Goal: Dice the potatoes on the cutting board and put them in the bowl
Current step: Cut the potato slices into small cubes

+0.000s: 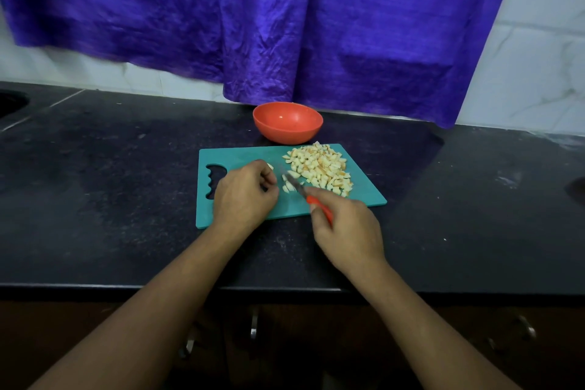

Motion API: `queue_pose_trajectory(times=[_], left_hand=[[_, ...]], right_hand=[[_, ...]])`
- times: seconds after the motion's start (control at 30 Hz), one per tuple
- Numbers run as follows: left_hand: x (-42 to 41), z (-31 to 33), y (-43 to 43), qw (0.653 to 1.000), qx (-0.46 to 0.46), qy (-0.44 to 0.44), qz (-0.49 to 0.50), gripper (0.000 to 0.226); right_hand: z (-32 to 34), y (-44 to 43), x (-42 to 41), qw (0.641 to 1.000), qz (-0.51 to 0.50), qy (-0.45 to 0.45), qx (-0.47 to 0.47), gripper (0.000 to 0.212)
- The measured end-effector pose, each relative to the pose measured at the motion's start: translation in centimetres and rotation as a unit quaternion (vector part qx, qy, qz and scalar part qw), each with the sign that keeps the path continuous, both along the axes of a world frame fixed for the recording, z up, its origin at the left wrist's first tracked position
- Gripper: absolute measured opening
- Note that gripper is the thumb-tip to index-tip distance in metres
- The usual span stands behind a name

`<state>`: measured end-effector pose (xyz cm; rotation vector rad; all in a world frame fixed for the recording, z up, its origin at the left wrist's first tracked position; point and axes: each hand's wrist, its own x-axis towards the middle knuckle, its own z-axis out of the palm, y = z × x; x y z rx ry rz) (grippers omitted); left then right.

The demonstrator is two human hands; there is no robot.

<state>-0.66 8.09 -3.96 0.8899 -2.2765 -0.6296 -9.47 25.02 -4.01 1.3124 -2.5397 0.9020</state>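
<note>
A teal cutting board (240, 155) lies on the black counter. A heap of diced potato (321, 168) covers its right half. My left hand (243, 196) curls over a small piece of potato (270, 166) near the board's middle; most of that piece is hidden under the fingers. My right hand (345, 228) grips the orange handle of a knife (296, 185), whose blade points up-left and sits among a few freshly cut bits between the hands. An orange bowl (287, 121) stands just behind the board and looks empty.
The black counter (110, 184) stretches wide on both sides. A purple cloth (253, 25) hangs against the white tiled wall behind the bowl. A dark round opening (9, 101) shows at the far left. Drawer handles (253, 324) sit below the counter's front edge.
</note>
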Motion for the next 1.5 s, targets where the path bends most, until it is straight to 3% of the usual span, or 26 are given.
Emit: queue_pose_trajectory(times=[0.1, 0.23, 0.33, 0.47, 0.63, 0.73, 0.87, 0.97, 1.13, 1.27, 1.43, 1.5], left_hand=[[-0.4, 0.3, -0.4, 1.000, -0.001, -0.018, -0.022, 0.009], [-1.7, 1.1, -1.0, 0.994, -0.052, -0.054, -0.075, 0.026], [-3.1, 1.8, -1.3, 0.989, -0.078, -0.082, -0.097, 0.021], [-4.4, 2.5, -1.9, 0.989, -0.076, -0.112, -0.067, 0.003], [-4.0, 2.5, -2.9, 0.987, -0.084, -0.140, 0.000, 0.010], [-3.1, 2.7, -3.4, 0.985, -0.109, -0.133, 0.024, 0.002], [-2.6, 3.2, -3.9, 0.985, -0.092, -0.118, -0.087, 0.026], [-2.8, 4.2, -3.8, 0.957, -0.046, -0.198, -0.209, 0.039], [-3.0, 4.1, -3.3, 0.953, -0.033, -0.212, -0.216, 0.029], [-2.8, 3.0, -2.2, 0.974, -0.038, -0.161, -0.155, 0.015], [-2.3, 1.7, -0.8, 0.991, -0.044, -0.097, -0.078, 0.008], [-2.2, 1.3, -0.4, 0.992, -0.060, -0.089, -0.058, 0.009]], right_hand=[[-0.3, -0.1, -1.0, 0.989, -0.029, -0.112, -0.095, 0.035], [-0.6, -0.4, -1.6, 0.980, -0.036, -0.159, -0.117, 0.036], [-1.0, -0.5, -1.9, 0.970, -0.035, -0.190, -0.148, 0.037], [-1.1, -0.5, -2.0, 0.966, -0.030, -0.203, -0.159, 0.037], [-1.4, -0.5, -2.2, 0.966, -0.029, -0.205, -0.152, 0.038], [-1.4, -0.6, -2.3, 0.966, -0.028, -0.205, -0.154, 0.039], [-1.5, -0.7, -2.4, 0.965, -0.022, -0.211, -0.156, 0.039], [-1.3, -0.6, -2.3, 0.965, -0.030, -0.210, -0.156, 0.039], [-1.2, -0.6, -2.1, 0.966, -0.032, -0.208, -0.153, 0.038], [-0.7, -0.4, -1.7, 0.975, -0.048, -0.174, -0.127, 0.038], [0.3, -0.2, -0.1, 0.998, -0.060, 0.008, 0.003, 0.040], [0.3, -0.4, 0.3, 0.997, -0.055, 0.042, 0.032, 0.042]])
